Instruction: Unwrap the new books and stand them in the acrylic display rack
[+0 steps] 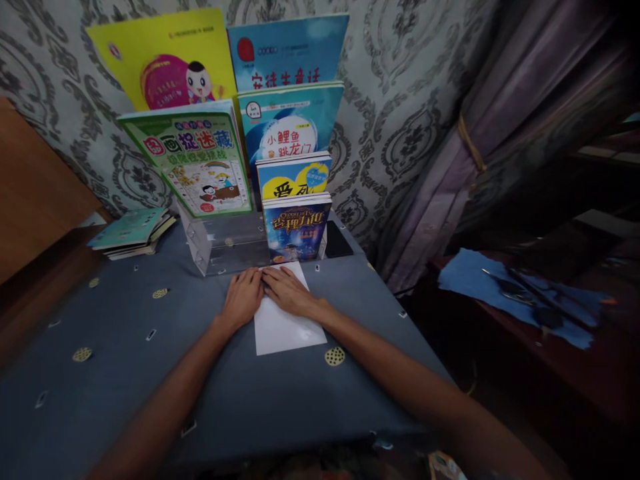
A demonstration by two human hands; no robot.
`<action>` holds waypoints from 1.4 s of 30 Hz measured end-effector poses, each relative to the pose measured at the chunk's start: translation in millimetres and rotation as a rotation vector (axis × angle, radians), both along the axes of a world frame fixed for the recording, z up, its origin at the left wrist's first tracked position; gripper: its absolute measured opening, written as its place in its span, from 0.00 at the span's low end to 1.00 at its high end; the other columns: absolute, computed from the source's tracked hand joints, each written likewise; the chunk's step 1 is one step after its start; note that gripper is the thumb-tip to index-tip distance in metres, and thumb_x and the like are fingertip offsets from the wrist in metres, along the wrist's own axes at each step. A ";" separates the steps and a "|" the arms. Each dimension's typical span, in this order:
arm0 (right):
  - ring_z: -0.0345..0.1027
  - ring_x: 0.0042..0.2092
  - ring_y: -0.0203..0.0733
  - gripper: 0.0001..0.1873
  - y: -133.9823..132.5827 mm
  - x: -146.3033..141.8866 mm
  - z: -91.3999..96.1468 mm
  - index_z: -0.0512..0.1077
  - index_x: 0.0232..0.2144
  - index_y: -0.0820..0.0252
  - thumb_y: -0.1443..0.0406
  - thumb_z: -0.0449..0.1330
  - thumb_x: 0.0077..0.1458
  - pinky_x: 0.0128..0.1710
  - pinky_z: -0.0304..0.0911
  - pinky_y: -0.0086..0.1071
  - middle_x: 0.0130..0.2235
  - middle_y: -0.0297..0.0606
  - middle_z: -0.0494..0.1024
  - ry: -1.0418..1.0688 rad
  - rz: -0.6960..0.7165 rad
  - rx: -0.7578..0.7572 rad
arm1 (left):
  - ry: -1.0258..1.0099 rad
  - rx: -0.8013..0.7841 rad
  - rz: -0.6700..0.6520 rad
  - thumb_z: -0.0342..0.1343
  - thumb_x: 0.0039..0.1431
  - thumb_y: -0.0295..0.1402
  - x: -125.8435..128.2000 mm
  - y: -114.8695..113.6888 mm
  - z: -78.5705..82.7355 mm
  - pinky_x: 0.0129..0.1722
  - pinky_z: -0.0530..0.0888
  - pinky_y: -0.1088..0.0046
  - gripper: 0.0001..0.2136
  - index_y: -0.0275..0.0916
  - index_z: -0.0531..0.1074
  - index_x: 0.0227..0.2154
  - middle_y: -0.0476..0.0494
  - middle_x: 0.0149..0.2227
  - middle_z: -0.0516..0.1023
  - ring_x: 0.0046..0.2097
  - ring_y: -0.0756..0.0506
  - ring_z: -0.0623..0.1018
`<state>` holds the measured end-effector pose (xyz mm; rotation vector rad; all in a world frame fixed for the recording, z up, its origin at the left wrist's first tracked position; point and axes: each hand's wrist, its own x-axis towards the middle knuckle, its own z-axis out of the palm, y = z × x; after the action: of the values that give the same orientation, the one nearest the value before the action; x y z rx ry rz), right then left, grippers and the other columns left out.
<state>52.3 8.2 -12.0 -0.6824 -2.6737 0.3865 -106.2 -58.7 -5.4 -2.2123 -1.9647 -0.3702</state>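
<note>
A white, slightly glossy rectangle [287,333], a sheet or a thin book that I cannot tell apart, lies flat on the table in front of the book stand. My left hand [243,293] rests on its left edge with the fingers stretched forward. My right hand [289,291] lies flat across its upper part, fingertips touching those of the left. Both hands are open and grip nothing. Just beyond them a dark blue book [296,230] stands in the clear stepped stand [200,250].
Behind are a yellow-blue book [295,177], a teal book [295,117], a blue book [290,50], a green book [205,163] and a yellow book [150,47]. Stacked books [133,230] lie left. A dark flat object [339,240] sits right of the stand. A curtain [435,180] hangs right.
</note>
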 end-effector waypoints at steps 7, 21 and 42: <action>0.59 0.67 0.49 0.21 2.8 15.3 1.6 0.67 0.60 0.61 0.62 0.54 0.67 0.67 0.48 0.52 0.64 0.51 0.69 -0.028 -0.147 0.009 | -0.001 0.002 -0.009 0.43 0.68 0.30 -0.9 -0.1 -2.7 0.55 0.68 0.54 0.17 0.37 0.68 0.55 0.32 0.59 0.73 0.59 0.36 0.72; 0.67 0.62 0.50 0.19 29.0 57.3 -8.0 0.73 0.54 0.61 0.68 0.54 0.63 0.64 0.55 0.52 0.59 0.49 0.75 0.129 -0.218 -0.087 | 0.069 -0.051 0.019 0.43 0.69 0.29 2.6 -2.1 6.3 0.56 0.68 0.56 0.17 0.35 0.68 0.56 0.33 0.60 0.72 0.61 0.37 0.71; 0.71 0.58 0.44 0.27 49.4 68.4 -13.9 0.72 0.57 0.62 0.77 0.49 0.58 0.61 0.64 0.43 0.56 0.44 0.78 0.311 -0.128 -0.278 | -0.056 -0.123 -0.360 0.44 0.71 0.39 55.2 32.3 1.7 0.64 0.61 0.52 0.20 0.38 0.67 0.61 0.36 0.64 0.69 0.66 0.40 0.66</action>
<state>120.6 57.7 -25.9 -0.7956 -2.2918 0.7705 -51.0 -26.3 -3.7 -2.6669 -1.6478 -0.3668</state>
